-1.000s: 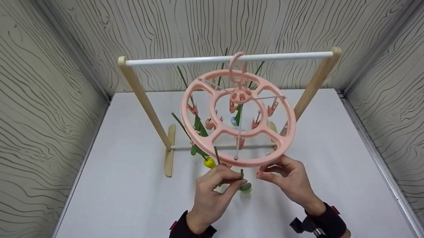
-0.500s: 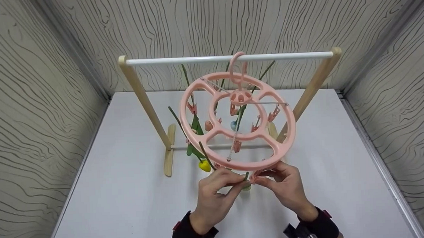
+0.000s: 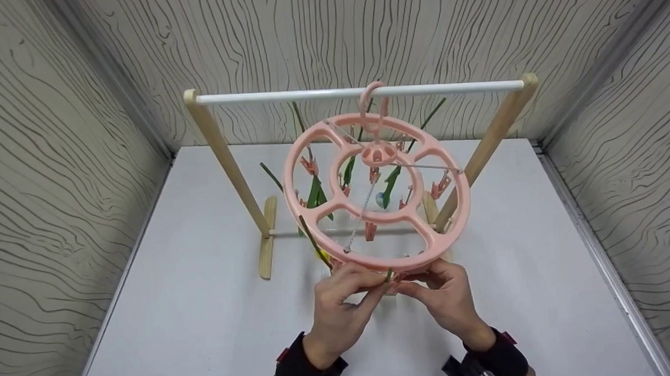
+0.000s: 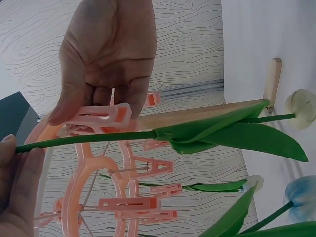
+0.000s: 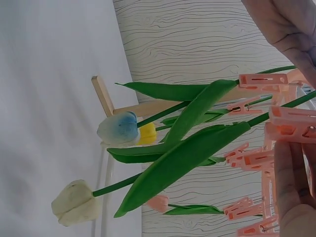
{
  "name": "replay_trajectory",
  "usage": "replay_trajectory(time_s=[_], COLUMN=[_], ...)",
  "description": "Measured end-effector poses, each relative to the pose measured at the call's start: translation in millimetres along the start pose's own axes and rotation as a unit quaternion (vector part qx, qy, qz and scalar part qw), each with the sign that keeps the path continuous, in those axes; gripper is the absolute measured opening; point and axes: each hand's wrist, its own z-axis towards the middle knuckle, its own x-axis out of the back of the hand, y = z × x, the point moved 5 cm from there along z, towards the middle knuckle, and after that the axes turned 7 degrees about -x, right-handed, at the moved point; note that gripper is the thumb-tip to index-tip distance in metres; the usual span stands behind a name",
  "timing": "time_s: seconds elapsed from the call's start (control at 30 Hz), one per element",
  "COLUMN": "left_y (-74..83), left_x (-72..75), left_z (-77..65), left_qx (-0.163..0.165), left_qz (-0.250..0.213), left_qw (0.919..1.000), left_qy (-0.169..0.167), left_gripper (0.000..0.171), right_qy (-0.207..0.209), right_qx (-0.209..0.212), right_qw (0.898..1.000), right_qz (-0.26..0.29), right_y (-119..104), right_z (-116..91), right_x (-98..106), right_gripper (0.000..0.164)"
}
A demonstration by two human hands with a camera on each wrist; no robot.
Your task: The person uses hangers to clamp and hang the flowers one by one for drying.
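Note:
A pink round clip hanger hangs by its hook in front of me. At its near edge my left hand pinches the green stem of a white artificial tulip, whose bloom hangs downward. Close beside it, my right hand pinches a pink clothespin on the hanger's rim. In the right wrist view that clothespin lies against the stem; whether its jaws enclose the stem I cannot tell. A blue-and-white tulip hangs by its stem from a neighbouring clip.
The hook sits over the white bar of a wooden stand on a white table. A yellow tulip and a pink tulip also hang from clips. Patterned panels enclose the table.
My right hand has moved left with the clothespin, up to the stem in my left hand. The hanger has turned slightly, and its hanging tulips have shifted with it.

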Motion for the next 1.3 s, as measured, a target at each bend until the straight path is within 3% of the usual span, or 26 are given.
replay_trajectory(time_s=[0.27, 0.5, 0.83, 1.3], left_y=[2.4, 2.7, -3.1, -4.8], left_x=[-2.5, -5.6, -5.2, -0.7], left_z=[2.9, 3.8, 2.6, -4.1], left_qx=[0.002, -0.001, 0.028, 0.013], left_qz=[0.0, 0.001, 0.008, 0.043], left_qw=[1.0, 0.9995, 0.9985, 0.9973], left_qy=[0.003, 0.033, 0.047, 0.058], left_gripper=[0.013, 0.018, 0.021, 0.022], right_qy=[0.003, 0.007, 0.015, 0.008], right_qx=[0.002, 0.025, 0.014, 0.01], right_qw=[1.0, 1.0, 1.0, 1.0], right_qz=[0.003, 0.004, -0.012, -0.018], right_y=[-1.0, 0.9, 1.9, -8.5], right_z=[0.5, 0.1, -1.7, -1.0], right_x=[-2.0, -2.9, -4.3, -5.3], right_gripper=[0.035, 0.033, 0.037, 0.036])
